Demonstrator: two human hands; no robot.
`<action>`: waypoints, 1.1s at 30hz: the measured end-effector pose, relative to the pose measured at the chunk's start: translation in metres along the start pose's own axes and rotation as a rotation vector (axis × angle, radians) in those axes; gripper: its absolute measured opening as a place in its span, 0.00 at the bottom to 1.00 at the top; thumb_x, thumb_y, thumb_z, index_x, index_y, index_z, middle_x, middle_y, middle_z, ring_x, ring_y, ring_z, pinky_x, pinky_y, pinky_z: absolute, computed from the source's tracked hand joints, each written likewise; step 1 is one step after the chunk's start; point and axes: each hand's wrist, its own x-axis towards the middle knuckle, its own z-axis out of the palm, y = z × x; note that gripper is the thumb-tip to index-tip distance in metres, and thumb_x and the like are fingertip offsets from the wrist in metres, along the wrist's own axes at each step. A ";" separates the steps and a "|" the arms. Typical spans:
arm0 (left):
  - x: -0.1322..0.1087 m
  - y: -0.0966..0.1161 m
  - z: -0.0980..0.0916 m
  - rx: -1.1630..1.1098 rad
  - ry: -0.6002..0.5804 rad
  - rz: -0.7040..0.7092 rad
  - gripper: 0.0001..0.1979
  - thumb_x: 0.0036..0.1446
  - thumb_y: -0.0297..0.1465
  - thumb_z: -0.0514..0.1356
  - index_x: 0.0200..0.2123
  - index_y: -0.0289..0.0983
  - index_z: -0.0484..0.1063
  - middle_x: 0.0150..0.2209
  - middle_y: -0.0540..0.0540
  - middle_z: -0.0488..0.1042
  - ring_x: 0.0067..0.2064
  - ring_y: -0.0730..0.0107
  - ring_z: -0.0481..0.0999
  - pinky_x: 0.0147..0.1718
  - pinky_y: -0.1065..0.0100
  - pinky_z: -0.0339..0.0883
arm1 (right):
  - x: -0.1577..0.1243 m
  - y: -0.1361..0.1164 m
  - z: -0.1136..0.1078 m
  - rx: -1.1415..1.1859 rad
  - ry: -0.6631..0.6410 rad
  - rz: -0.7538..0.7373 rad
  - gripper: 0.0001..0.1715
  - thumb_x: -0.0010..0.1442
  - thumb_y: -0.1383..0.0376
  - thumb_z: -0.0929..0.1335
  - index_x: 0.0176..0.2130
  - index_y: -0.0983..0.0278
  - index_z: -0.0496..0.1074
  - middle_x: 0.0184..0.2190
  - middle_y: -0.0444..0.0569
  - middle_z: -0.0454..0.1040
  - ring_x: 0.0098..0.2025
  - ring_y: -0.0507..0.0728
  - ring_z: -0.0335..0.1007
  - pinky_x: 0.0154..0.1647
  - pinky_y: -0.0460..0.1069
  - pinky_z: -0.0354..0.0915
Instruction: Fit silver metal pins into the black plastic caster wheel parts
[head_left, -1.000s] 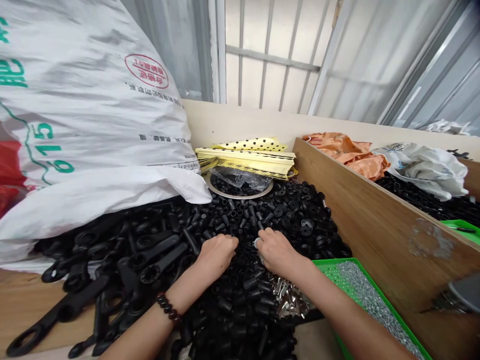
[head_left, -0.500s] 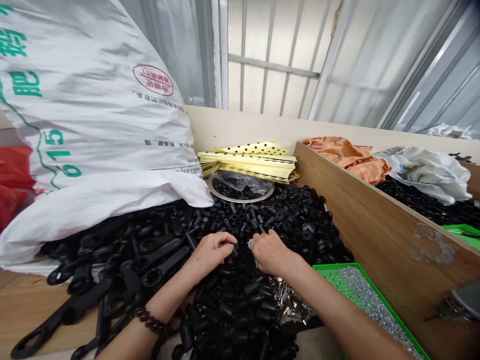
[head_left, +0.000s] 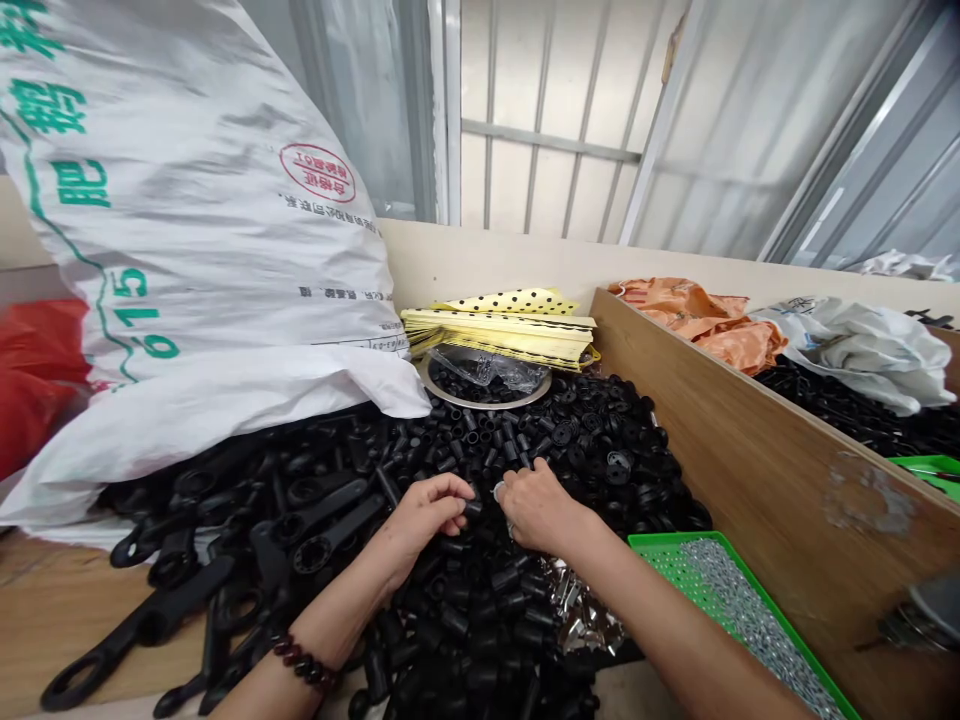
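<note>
Black plastic sleeves [head_left: 457,620] are heaped in a loose pile on a wooden counter [head_left: 67,600]. One short sleeve [head_left: 472,507] is pinched in the left hand [head_left: 427,515], its end projecting past the curled fingers. The right hand [head_left: 536,508] is partly closed, its fingers pressed into the pile; whether a part is gripped cannot be determined. A small pale item [head_left: 498,491] near its thumb is too small to identify. Black plastic lever arms [head_left: 330,535] lie left of the sleeves, below a white woven sack [head_left: 187,200]. A steel bowl [head_left: 486,405], holding black parts and a clear bag, stands beyond the pile, before folded yellow sheets [head_left: 499,335]. A green tray [head_left: 660,540] of small screws is partly hidden by the right forearm. A blurred object [head_left: 926,620] is cut off at the right edge.
</note>
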 end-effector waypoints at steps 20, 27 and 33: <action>-0.029 0.045 0.029 0.020 -0.056 0.163 0.07 0.46 0.27 0.58 0.29 0.37 0.76 0.25 0.51 0.70 0.28 0.69 0.67 0.30 0.69 0.60 | -0.040 0.016 -0.036 0.775 0.276 0.051 0.13 0.54 0.74 0.63 0.22 0.63 0.55 0.22 0.39 0.58 0.26 0.49 0.53 0.26 0.45 0.48; -0.047 0.047 0.033 -0.376 -0.060 -0.031 0.11 0.49 0.33 0.62 0.35 0.34 0.75 0.24 0.50 0.72 0.25 0.76 0.70 0.28 0.74 0.64 | -0.065 0.005 -0.050 0.970 0.344 0.065 0.13 0.61 0.70 0.59 0.25 0.63 0.56 0.25 0.40 0.59 0.29 0.50 0.55 0.28 0.44 0.52; -0.056 0.051 0.038 -0.515 -0.016 -0.051 0.10 0.46 0.32 0.66 0.34 0.35 0.76 0.23 0.51 0.75 0.25 0.79 0.70 0.27 0.78 0.65 | -0.069 0.002 -0.048 0.970 0.386 0.073 0.15 0.60 0.69 0.60 0.23 0.63 0.54 0.24 0.41 0.58 0.27 0.50 0.55 0.27 0.45 0.51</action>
